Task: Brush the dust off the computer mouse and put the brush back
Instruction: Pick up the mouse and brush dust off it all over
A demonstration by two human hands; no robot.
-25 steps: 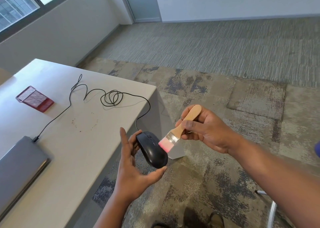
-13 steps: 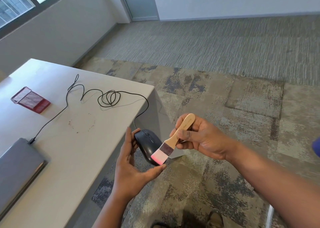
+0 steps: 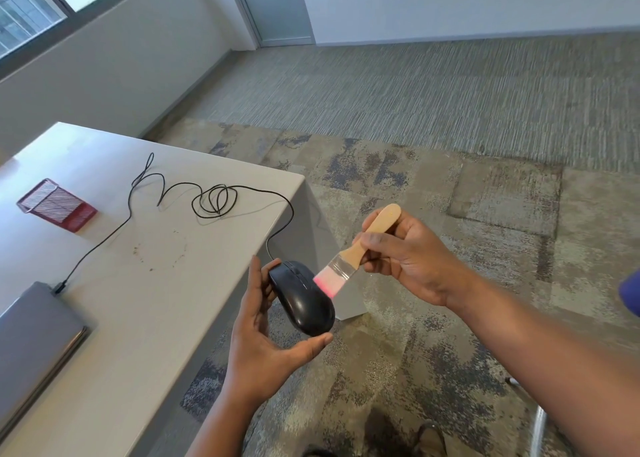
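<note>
**Brush bristles on the mouse, held off the tabletop's edge**

Head view: the left hand (image 3: 263,338) holds the black computer mouse (image 3: 302,299) in the air just past the near corner of the tabletop (image 3: 138,318), above the carpeted floor (image 3: 415,117). The thumb supports the mouse's near end and the fingers curl up behind its far side, so the hand is closed around the mouse. The mouse lies tilted, its rounded back toward the camera and its button end pointing away.

The right hand (image 3: 412,255) pinches the wooden handle of the brush (image 3: 356,254) between thumb and curled fingers, the handle end sticking up past the knuckles. The brush slants down to the left; its pink bristles touch the right side of the mouse near the middle. The bristles look blurred.

The mouse's cable (image 3: 214,202) runs from its far end up over the tabletop edge, loops in a loose coil on the surface, then trails left to a plug at a closed grey laptop (image 3: 31,345) at the left edge. A red mesh tray (image 3: 57,204) sits farther back on the tabletop, well apart from the laptop. Small dark specks (image 3: 156,252) are scattered on the surface between the cable and the mouse.
</note>
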